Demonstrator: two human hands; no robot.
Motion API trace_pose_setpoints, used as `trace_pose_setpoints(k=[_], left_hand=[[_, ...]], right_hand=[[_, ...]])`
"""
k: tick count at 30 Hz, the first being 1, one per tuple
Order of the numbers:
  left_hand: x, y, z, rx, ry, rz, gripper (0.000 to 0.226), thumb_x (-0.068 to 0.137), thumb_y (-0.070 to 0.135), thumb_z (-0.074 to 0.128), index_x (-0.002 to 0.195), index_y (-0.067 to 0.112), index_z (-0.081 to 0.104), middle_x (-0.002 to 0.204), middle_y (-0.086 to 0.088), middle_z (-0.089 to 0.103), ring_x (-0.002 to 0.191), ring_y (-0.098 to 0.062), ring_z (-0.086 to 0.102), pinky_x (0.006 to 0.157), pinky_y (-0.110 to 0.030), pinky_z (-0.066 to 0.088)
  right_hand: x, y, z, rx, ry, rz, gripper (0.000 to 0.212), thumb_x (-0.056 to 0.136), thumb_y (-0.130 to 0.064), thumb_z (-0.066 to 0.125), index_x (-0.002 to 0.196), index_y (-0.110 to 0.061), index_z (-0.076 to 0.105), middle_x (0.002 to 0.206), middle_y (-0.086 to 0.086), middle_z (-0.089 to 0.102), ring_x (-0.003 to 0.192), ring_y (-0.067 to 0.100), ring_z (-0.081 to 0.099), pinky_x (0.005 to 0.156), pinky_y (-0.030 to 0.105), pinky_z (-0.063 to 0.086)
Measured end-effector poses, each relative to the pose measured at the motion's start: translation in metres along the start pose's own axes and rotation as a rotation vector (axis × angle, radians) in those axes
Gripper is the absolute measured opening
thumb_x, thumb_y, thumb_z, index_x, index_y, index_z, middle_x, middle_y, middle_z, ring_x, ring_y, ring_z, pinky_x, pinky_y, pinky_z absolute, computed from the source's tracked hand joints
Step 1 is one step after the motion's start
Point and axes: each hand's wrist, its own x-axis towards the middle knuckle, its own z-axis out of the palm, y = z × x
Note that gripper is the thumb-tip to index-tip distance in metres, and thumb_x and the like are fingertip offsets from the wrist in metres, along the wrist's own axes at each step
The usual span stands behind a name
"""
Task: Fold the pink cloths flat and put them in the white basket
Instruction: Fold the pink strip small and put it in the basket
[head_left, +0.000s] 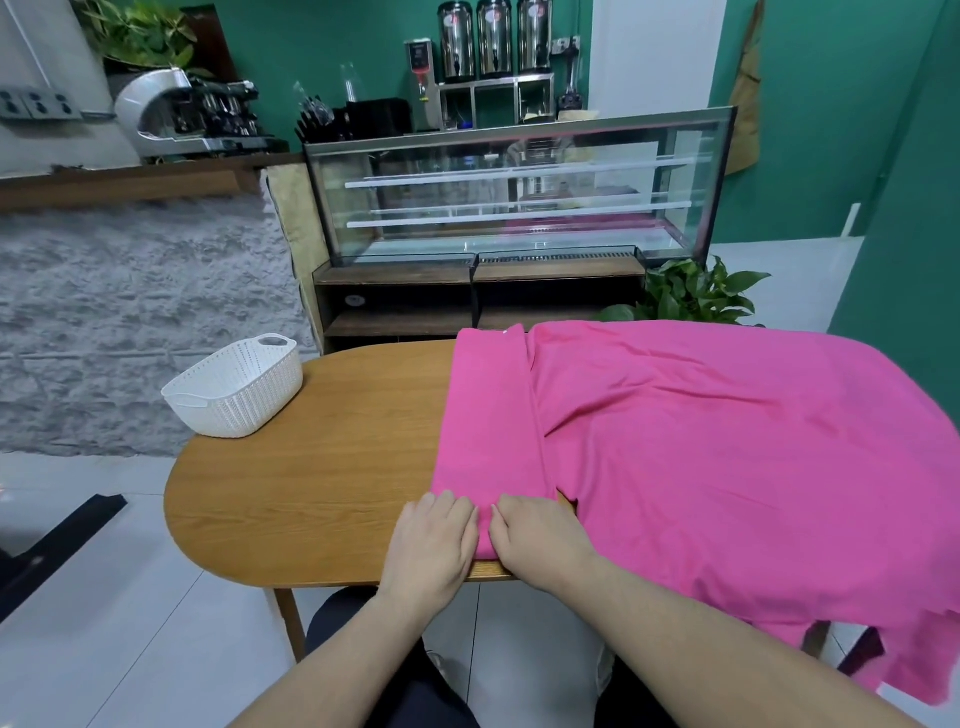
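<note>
While the left hand (434, 545) and right hand (535, 535) press flat, side by side, on the pink cloth (701, 447) — soft, light, limp — its near corners look the likeliest hold.

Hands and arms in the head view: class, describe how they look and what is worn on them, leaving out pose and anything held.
The left hand and right hand are bare: no gloves, rings, watch or bracelets show. Both forearms are uncovered as far as the frame shows, with no sleeves in view.
</note>
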Motion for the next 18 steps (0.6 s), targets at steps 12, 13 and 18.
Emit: trace_pose_setpoints(k=[12, 13, 18], left_hand=[[0.024, 0.002, -0.009, -0.321, -0.261, -0.16, 0.029, 0.103, 0.032, 0.038, 0.078, 0.018, 0.041, 0.078, 0.001, 0.045, 0.077, -0.029, 0.05, 0.073, -0.038, 0.037], [0.025, 0.001, -0.007, -0.314, -0.267, -0.155, 0.028, 0.103, 0.032, 0.038, 0.079, 0.018, 0.043, 0.08, 0.0, 0.046, 0.078, -0.028, 0.051, 0.074, -0.038, 0.037], [0.016, 0.001, -0.004, -0.08, -0.036, -0.035, 0.035, 0.101, 0.036, 0.033, 0.07, 0.023, 0.044, 0.068, 0.002, 0.052, 0.065, -0.024, 0.052, 0.058, -0.038, 0.04]], right_hand=[[-0.019, 0.008, 0.012, -0.196, 0.32, -0.167, 0.023, 0.097, -0.032, 0.047, 0.078, -0.018, 0.046, 0.072, 0.002, 0.048, 0.067, 0.024, 0.046, 0.062, 0.041, 0.04], [-0.019, 0.008, 0.011, -0.195, 0.316, -0.161, 0.024, 0.097, -0.032, 0.047, 0.077, -0.018, 0.047, 0.071, 0.002, 0.048, 0.065, 0.024, 0.047, 0.061, 0.041, 0.04], [-0.005, 0.006, 0.001, -0.061, 0.137, -0.077, 0.025, 0.093, -0.031, 0.043, 0.071, -0.019, 0.043, 0.061, 0.004, 0.056, 0.056, 0.027, 0.056, 0.053, 0.035, 0.038]])
